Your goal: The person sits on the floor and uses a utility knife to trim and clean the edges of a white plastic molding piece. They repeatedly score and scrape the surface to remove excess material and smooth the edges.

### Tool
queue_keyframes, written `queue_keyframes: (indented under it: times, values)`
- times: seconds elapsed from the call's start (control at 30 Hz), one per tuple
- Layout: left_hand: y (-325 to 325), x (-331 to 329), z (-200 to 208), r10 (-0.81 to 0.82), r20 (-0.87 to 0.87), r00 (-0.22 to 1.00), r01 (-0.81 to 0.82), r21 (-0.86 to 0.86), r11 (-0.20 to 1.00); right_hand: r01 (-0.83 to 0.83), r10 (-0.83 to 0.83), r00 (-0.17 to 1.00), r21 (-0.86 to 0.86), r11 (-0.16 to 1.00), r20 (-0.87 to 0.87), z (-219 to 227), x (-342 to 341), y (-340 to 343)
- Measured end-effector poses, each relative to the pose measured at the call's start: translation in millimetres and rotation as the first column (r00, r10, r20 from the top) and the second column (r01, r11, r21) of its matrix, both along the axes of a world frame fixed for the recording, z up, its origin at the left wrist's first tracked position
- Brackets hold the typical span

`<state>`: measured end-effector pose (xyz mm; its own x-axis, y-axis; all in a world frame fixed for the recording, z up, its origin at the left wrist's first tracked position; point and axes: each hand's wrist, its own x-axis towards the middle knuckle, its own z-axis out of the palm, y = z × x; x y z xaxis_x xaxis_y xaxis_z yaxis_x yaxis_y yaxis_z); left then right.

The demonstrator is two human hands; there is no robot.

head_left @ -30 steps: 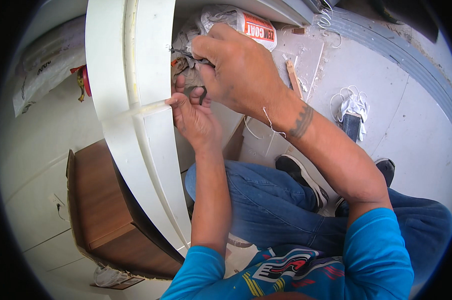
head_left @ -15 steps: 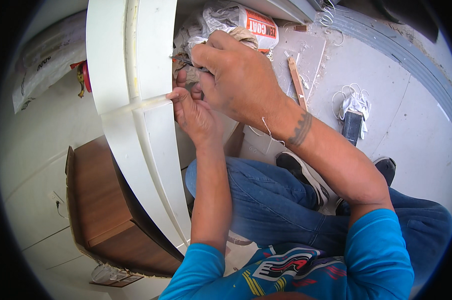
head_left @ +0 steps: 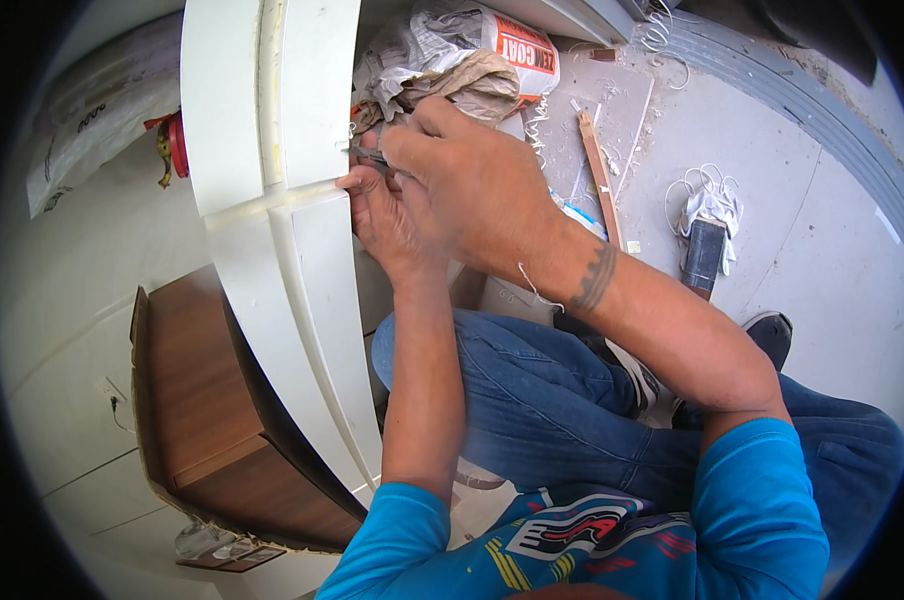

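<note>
A tall white panel (head_left: 320, 80) with a groove down it and a crossing groove stands in front of me at the left. My left hand (head_left: 392, 228) is at its right edge, thumb tip against the edge near the crossing groove, other fingers curled and partly hidden. Closed just above it, my right hand (head_left: 487, 180) holds a thin dark metal tool (head_left: 369, 156) whose tip meets the panel edge. Its handle is hidden in the fist. A tiny pale sliver shows at the edge above the tip.
Crumpled paper (head_left: 472, 85) and a white-and-orange bag (head_left: 527, 55) lie beyond my hands. A wooden strip (head_left: 599, 170) and pale shavings are on the floor. Farther right lies a dark block (head_left: 705, 250) with white cloth (head_left: 712, 208). A brown wooden cabinet (head_left: 197, 370) stands behind the panel.
My right hand has moved down slightly, and the tool tip now sits lower on the panel edge. My left hand stays close to the same place.
</note>
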<state>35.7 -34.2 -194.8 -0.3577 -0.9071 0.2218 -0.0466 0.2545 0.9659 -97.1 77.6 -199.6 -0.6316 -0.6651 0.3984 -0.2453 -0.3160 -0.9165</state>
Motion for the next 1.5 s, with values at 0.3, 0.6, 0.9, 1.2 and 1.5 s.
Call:
queue_keyframes:
  times: [0.3,0.6,0.9,1.2,1.5]
  values:
    - [7,-10,4,0.067,0.041,0.997,-0.064,-0.062,0.996,-0.050,0.050,0.998,0.013,0.999,-0.032,0,9,8]
    - [18,-7,20,0.107,0.065,0.992,-0.113,0.085,0.990,0.339,-0.339,0.940,-0.163,0.927,0.029,-18,-80,-35]
    - [15,-1,22,0.085,0.094,0.992,-0.092,0.073,0.993,0.360,-0.355,0.933,-0.115,0.926,0.061,-11,-106,-53]
    - [16,-1,25,0.087,0.105,0.991,-0.096,0.080,0.992,0.404,-0.400,0.915,-0.117,0.907,0.050,0,-110,-54]
    - [14,-1,23,0.084,0.080,0.993,-0.092,0.093,0.991,0.350,-0.351,0.934,-0.034,0.936,-0.070,9,-109,-46]
